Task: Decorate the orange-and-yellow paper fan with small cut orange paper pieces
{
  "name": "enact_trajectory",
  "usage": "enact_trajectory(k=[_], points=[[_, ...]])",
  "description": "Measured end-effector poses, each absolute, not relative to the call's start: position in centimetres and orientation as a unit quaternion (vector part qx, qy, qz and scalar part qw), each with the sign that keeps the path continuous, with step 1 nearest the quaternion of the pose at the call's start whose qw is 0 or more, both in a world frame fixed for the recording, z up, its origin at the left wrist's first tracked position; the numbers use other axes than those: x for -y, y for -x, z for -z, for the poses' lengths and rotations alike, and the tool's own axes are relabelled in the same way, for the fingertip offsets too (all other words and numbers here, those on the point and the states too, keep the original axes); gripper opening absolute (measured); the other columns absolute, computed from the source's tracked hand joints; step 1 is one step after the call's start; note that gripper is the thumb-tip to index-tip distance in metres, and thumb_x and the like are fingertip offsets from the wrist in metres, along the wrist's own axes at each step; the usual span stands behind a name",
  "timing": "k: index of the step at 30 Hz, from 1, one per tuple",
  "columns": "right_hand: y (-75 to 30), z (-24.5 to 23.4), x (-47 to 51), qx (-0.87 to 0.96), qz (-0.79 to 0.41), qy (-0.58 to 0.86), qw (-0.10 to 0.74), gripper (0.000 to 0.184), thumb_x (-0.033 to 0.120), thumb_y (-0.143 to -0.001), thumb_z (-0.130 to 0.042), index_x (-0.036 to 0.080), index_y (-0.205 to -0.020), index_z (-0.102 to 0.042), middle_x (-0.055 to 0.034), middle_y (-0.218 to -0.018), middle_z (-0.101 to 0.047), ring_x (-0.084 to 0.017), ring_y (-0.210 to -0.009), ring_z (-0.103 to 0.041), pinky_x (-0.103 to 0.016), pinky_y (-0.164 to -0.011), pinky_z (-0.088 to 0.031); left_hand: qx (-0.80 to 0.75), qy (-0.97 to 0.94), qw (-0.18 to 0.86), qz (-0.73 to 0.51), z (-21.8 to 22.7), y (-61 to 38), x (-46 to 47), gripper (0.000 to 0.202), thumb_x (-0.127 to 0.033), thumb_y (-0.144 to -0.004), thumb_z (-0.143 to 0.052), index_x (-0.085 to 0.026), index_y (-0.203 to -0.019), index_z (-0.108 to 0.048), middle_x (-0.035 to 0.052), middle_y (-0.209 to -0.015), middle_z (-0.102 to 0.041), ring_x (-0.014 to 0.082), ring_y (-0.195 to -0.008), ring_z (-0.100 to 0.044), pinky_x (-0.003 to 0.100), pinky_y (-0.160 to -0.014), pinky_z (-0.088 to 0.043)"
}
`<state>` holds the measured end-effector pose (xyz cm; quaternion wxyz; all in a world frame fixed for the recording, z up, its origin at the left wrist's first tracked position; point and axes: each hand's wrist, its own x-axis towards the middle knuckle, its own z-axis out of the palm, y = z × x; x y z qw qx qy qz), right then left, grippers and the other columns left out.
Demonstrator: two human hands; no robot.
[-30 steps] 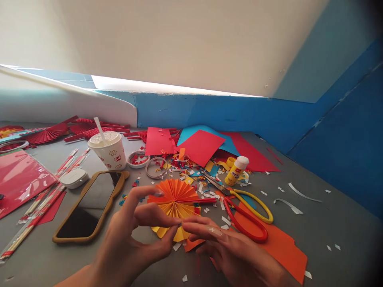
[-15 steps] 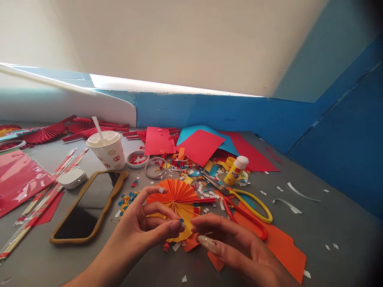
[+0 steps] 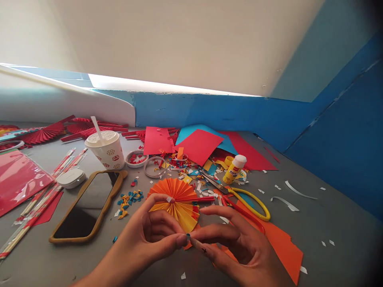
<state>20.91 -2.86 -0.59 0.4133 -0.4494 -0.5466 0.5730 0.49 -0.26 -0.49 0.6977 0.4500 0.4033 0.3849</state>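
A tiny blue paper piece (image 3: pixel 188 236) is pinched between the thumb and fingertips of my left hand (image 3: pixel 157 235). The fingertips and thumb of my right hand (image 3: pixel 239 239) meet it from the other side, also closed on it. A small white scrap (image 3: pixel 170 199) clings to the tip of my raised left index finger. Just behind the hands lies a pleated orange and yellow paper fan (image 3: pixel 175 191), partly covered by my fingers. To the left is a pile of small blue and yellow folded paper pieces (image 3: pixel 130 199).
Scissors (image 3: pixel 249 201) with yellow and red handles rest on orange paper (image 3: pixel 284 243). A glue stick (image 3: pixel 235 169) stands behind. At left are a phone (image 3: pixel 88 207), a white case (image 3: pixel 71 178) and a lidded cup (image 3: pixel 106 151). Tape rolls (image 3: pixel 154 166) and paper scraps lie farther back.
My right hand has moved in to the left, and its fingertips now touch the blue paper piece in my left hand. My left hand has shifted slightly nearer and to the right.
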Motion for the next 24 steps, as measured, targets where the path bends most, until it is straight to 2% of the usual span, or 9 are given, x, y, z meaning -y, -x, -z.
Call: enact_trajectory(k=[3, 5, 7, 10, 12, 14, 17, 19, 24], points=[[-21.2, 1.0, 2.9, 0.580, -0.534, 0.458, 0.412, 0.034, 0.032, -0.084, -0.069, 0.029, -0.115, -0.055, -0.0034, -0.098, -0.077, -0.021, -0.093, -0.073, -0.030, -0.075, -0.061, -0.398, -0.443, 0.705, -0.386, 0.6, -0.5, 0.1, 0.055, -0.019, -0.075, -0.077, -0.021, -0.112, -0.037, -0.0035, -0.072, -0.072, 0.0112, -0.066, -0.070, 0.020, -0.065, -0.049], [-21.5, 1.1, 2.9, 0.634, -0.464, 0.448, 0.427, 0.036, 0.027, -0.084, -0.069, 0.029, -0.118, -0.057, -0.0034, -0.101, -0.077, -0.023, -0.098, -0.072, -0.032, -0.083, -0.061, -0.392, -0.435, 0.714, -0.383, 0.7, -0.5, 0.0, 0.054, -0.021, -0.076, -0.077, -0.020, -0.113, -0.038, -0.0019, -0.072, -0.073, 0.0130, -0.067, -0.071, 0.023, -0.067, -0.051], [-22.1, 0.8, 2.7, 0.707, -0.392, 0.398, 0.433, 0.037, 0.023, -0.085, -0.068, 0.030, -0.121, -0.059, -0.0022, -0.100, -0.077, -0.022, -0.095, -0.073, -0.032, -0.086, -0.060, -0.387, -0.428, 0.726, -0.375, 0.7, -0.4, 0.0, 0.050, -0.025, -0.079, -0.075, -0.019, -0.113, -0.039, 0.0001, -0.072, -0.074, 0.0150, -0.069, -0.071, 0.026, -0.068, -0.053], [-23.1, -0.2, 2.0, 0.805, -0.327, 0.305, 0.390, 0.036, 0.023, -0.085, -0.068, 0.031, -0.120, -0.064, -0.0019, -0.107, -0.075, -0.023, -0.096, -0.073, -0.031, -0.085, -0.061, -0.386, -0.417, 0.743, -0.354, 0.8, -0.3, 0.0, 0.051, -0.027, -0.078, -0.076, -0.018, -0.113, -0.040, 0.0011, -0.072, -0.074, 0.0155, -0.069, -0.071, 0.026, -0.066, -0.053], [-23.7, -0.7, 1.5, 0.839, -0.305, 0.289, 0.346, 0.042, 0.022, -0.085, -0.068, 0.032, -0.126, -0.061, -0.0018, -0.119, -0.070, -0.025, -0.107, -0.068, -0.036, -0.094, -0.056, -0.386, -0.412, 0.749, -0.345, 0.8, -0.2, -0.1, 0.055, -0.023, -0.074, -0.079, -0.019, -0.113, -0.041, 0.0007, -0.073, -0.075, 0.0141, -0.068, -0.071, 0.023, -0.066, -0.052], [-24.0, -0.5, 1.0, 0.864, -0.286, 0.240, 0.337, 0.051, 0.017, -0.087, -0.064, 0.033, -0.134, -0.053, -0.0006, -0.124, -0.067, -0.024, -0.111, -0.066, -0.034, -0.095, -0.056, -0.385, -0.414, 0.749, -0.346, 0.8, -0.2, -0.2, 0.055, -0.020, -0.072, -0.080, -0.019, -0.112, -0.042, -0.0003, -0.074, -0.075, 0.0130, -0.069, -0.071, 0.022, -0.066, -0.051], [-23.8, 0.3, 0.8, 0.873, -0.260, 0.215, 0.353, 0.071, 0.005, -0.086, -0.060, 0.035, -0.146, -0.034, -0.0012, -0.129, -0.065, -0.021, -0.114, -0.064, -0.032, -0.095, -0.056, -0.387, -0.426, 0.739, -0.349, 0.7, -0.1, -0.3, 0.050, -0.020, -0.074, -0.079, -0.020, -0.111, -0.045, -0.0018, -0.073, -0.073, 0.0125, -0.070, -0.070, 0.020, -0.066, -0.049], [-23.4, 0.9, 0.9, 0.853, -0.249, 0.255, 0.381, 0.077, 0.003, -0.084, -0.061, 0.037, -0.146, -0.030, -0.0016, -0.126, -0.066, -0.021, -0.111, -0.065, -0.032, -0.093, -0.057, -0.395, -0.438, 0.732, -0.342, 0.7, -0.2, -0.2, 0.049, -0.021, -0.074, -0.079, -0.021, -0.111, -0.047, -0.0020, -0.074, -0.072, 0.0124, -0.069, -0.070, 0.020, -0.065, -0.049], [-23.0, 1.1, 1.0, 0.810, -0.185, 0.360, 0.424, 0.050, 0.008, -0.084, -0.064, 0.030, -0.128, -0.053, -0.0041, -0.113, -0.066, -0.021, -0.107, -0.064, -0.031, -0.094, -0.054, -0.385, -0.459, 0.744, -0.294, 0.7, -0.2, 0.5, 0.056, -0.021, -0.072, -0.080, -0.021, -0.121, -0.052, -0.0001, -0.078, -0.072, 0.0132, -0.069, -0.070, 0.024, -0.068, -0.051]])
